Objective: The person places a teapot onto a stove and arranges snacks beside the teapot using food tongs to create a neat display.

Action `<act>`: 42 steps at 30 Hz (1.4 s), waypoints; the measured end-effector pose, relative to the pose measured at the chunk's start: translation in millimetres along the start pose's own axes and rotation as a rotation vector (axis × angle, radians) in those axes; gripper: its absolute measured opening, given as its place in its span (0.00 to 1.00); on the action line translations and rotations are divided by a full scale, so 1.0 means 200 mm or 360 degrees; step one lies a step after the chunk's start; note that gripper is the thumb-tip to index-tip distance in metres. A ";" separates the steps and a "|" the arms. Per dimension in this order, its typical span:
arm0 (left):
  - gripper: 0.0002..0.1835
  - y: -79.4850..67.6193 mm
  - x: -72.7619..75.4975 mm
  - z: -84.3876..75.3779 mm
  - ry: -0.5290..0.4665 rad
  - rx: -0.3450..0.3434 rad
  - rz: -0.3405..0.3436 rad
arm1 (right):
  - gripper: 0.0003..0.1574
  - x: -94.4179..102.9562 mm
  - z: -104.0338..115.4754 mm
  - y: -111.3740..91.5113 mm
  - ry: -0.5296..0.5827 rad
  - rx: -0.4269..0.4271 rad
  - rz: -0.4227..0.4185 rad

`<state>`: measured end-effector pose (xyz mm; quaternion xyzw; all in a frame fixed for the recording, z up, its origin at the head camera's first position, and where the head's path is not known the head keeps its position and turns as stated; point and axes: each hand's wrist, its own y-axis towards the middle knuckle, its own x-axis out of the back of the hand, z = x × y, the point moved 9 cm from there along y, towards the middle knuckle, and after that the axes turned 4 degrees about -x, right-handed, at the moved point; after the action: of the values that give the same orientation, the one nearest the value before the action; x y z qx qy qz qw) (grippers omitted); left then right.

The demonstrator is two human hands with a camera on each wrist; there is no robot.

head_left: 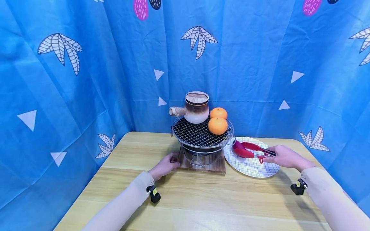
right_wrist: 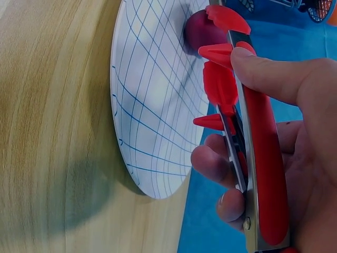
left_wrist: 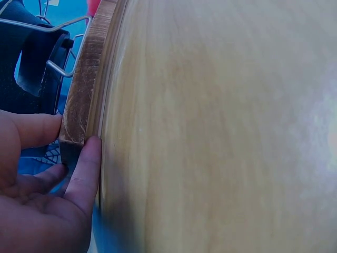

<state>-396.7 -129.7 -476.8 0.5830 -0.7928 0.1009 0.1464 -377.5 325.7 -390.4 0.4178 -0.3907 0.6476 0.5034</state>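
Note:
My left hand [head_left: 165,166] holds the front left corner of a square wooden board [head_left: 215,169], thumb and fingers on either side of it in the left wrist view. A round charcoal stove with a wire grill [head_left: 193,131] stands on that board. My right hand [head_left: 286,156] grips red-tipped metal tongs [right_wrist: 266,158] above a white checked plate [head_left: 257,171]. By the tong tips on the plate is a round, dark purple-red thing [right_wrist: 202,32], perhaps an onion. Whether the tips touch it, I cannot tell.
On the grill stand a clay pot [head_left: 198,114] with a wooden lid and side handle, and two oranges [head_left: 218,125]. The plate lies close to the board's right side. Blue patterned curtains [head_left: 251,64] enclose the wooden table [head_left: 202,199] at the back and sides.

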 end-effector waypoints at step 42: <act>0.31 0.01 0.00 0.00 -0.0024 -0.0020 -0.0007 | 0.49 0.14 0.02 -0.14 -0.0088 0.0098 -0.0092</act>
<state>-397.6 -129.1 -477.2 0.5845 -0.7932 0.0911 0.1444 -353.3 336.3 -360.5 0.4619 -0.3720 0.6327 0.4980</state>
